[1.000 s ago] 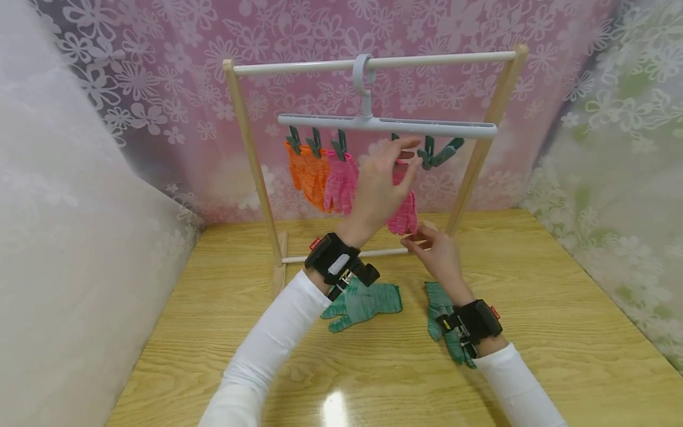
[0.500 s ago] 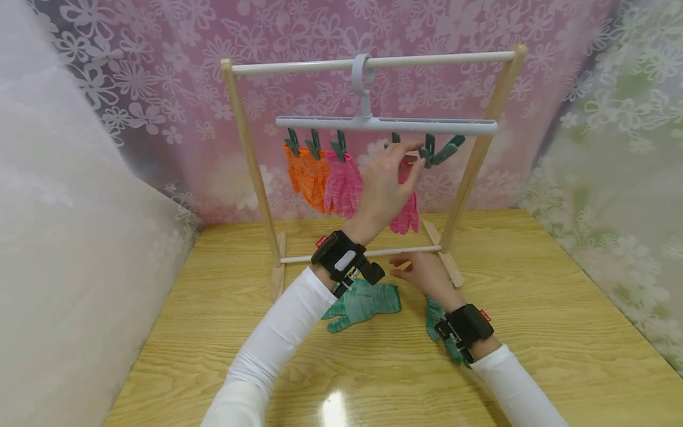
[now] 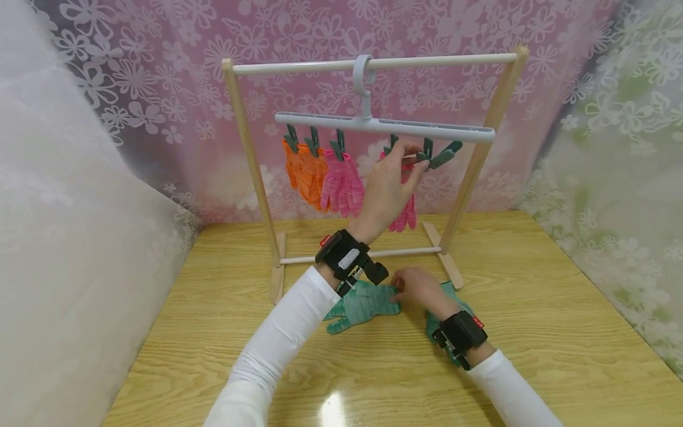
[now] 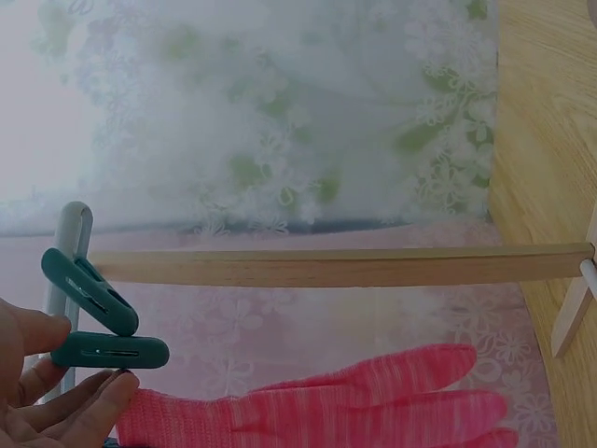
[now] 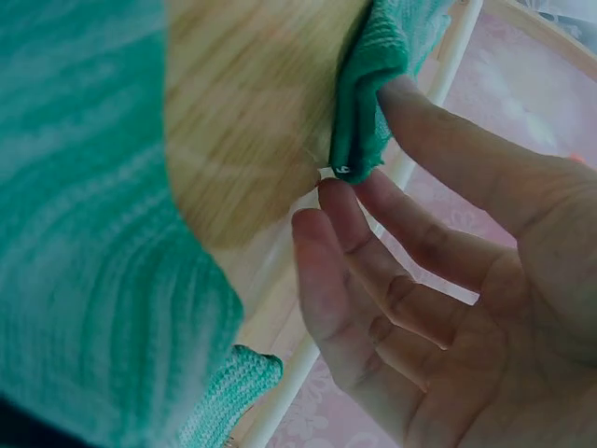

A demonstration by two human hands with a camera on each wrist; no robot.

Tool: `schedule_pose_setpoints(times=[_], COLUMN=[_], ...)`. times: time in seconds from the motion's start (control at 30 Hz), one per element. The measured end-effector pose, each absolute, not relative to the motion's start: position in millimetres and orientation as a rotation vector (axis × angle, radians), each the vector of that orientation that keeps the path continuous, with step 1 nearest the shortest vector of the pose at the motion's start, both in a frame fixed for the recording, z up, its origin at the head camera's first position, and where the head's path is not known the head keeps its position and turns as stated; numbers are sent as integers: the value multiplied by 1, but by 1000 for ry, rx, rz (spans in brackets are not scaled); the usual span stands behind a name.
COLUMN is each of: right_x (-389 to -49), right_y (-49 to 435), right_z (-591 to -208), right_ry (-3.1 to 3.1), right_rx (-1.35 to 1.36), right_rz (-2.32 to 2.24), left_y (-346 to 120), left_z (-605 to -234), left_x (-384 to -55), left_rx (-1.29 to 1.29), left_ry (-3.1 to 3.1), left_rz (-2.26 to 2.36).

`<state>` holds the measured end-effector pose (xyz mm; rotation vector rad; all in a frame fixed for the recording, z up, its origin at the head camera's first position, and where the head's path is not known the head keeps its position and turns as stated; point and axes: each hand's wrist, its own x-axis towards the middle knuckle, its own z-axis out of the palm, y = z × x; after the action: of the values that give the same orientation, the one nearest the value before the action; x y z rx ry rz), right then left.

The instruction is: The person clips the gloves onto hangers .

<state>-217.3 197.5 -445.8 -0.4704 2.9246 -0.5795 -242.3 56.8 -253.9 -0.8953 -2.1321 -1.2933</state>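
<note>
My left hand (image 3: pixel 386 188) is raised under the grey hanger (image 3: pixel 368 123), its fingers around the upper end of a dark green clothespin (image 4: pixel 112 351). A pink glove (image 4: pixel 373 406) hangs beside those fingertips, partly behind the hand in the head view. Low over the table, my right hand (image 3: pixel 424 292) pinches the cuff of a green glove (image 3: pixel 365 305) between thumb and fingers; the right wrist view shows this cuff (image 5: pixel 359 121) folded at the fingertips. A second green glove (image 3: pixel 434 323) lies partly under my right wrist.
On the hanger's left side, an orange glove (image 3: pixel 306 175) and another pink glove (image 3: pixel 341 184) hang from clothespins. A tilted clothespin (image 3: pixel 446 155) hangs at the right. The wooden rack (image 3: pixel 251 154) stands on the wood-grain table (image 3: pixel 213 332), with flowered curtains behind.
My right hand has come down from the hanging pink glove to the green glove's cuff and taken hold of it. The left hand shifted slightly right, and the hanger now tilts down at its right end.
</note>
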Motion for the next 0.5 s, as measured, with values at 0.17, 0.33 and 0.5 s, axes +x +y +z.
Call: schedule_pose_setpoints(times=[0.17,0.33,0.5], right_x=[-214,-213,-211], right_y=[196,195,196], right_z=[-448,-450,-451], right_ry=[2916,2916,2915], right_rx=[-508,-563,-576], right_rz=[-584,-585,-616], left_y=[58,59,59], left_z=[-255,-257,-258], left_x=[-244,-247,-250], left_rx=[-874,-890,-923], left_ry=[-2125,-2094,-2065], left_rz=[-1397,-1436,-1520])
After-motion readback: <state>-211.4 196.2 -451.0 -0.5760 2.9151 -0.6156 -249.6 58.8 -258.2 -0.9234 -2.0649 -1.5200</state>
